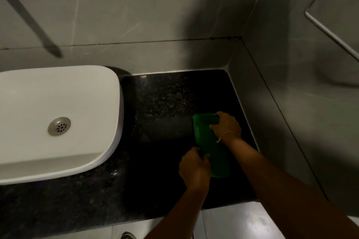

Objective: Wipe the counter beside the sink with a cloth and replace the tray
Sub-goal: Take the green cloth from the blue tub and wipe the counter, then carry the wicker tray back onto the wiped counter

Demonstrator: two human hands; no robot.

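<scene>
From the left, I see a white sink [58, 106] taking up the counter's left side, its drain [59, 126] near the middle. Right of it, the dark speckled counter [165, 99] lies bare back to the tiled wall [291, 103] along its right edge. No writing is readable. My left hand [194, 169] pinches the green cloth [209, 145] at its near end; my right hand [227, 125] presses its far end flat near the counter's right edge.
</scene>
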